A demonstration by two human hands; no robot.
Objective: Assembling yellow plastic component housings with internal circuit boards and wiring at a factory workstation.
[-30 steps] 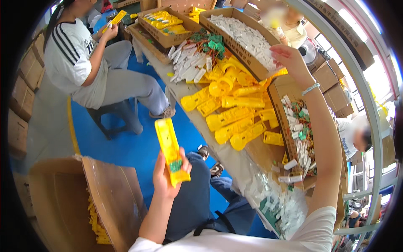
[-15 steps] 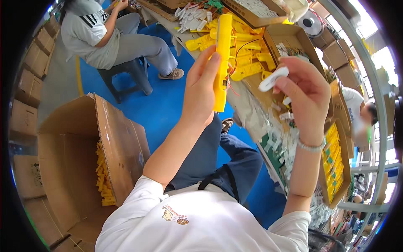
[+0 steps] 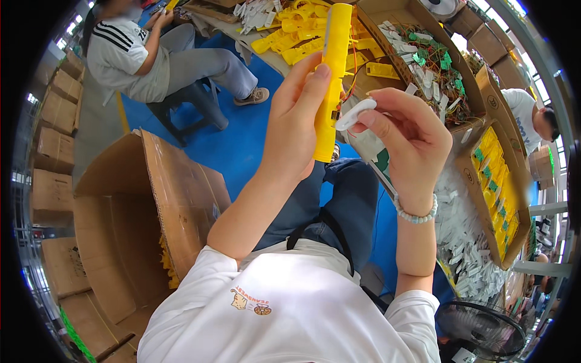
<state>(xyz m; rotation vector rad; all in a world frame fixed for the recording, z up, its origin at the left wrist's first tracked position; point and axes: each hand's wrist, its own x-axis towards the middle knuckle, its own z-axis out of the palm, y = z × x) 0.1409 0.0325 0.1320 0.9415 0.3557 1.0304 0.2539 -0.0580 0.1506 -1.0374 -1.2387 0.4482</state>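
My left hand (image 3: 298,115) is wrapped round a long yellow plastic housing (image 3: 334,72), held nearly upright, with thin red and dark wires on its right side. A small white oval plastic piece (image 3: 356,115) is pinched between the thumb and fingers of my right hand (image 3: 411,136). Its tip is close to the housing's right side; whether they touch I cannot tell. Behind the housing, a pile of yellow plastic housings (image 3: 289,37) lies on the workbench.
At right stand a carton (image 3: 378,24) of white pieces, green parts and wires, and a box (image 3: 512,245) of yellow housings. White strips (image 3: 469,260) are heaped nearer me, beside a black fan (image 3: 481,327). A large carton (image 3: 181,181) stands at left; a seated person (image 3: 130,54) works beyond it.
My right hand has moved left with the white piece, closer to the yellow housing. The housing has shifted slightly and tilts more to the right. The whole view has turned somewhat.
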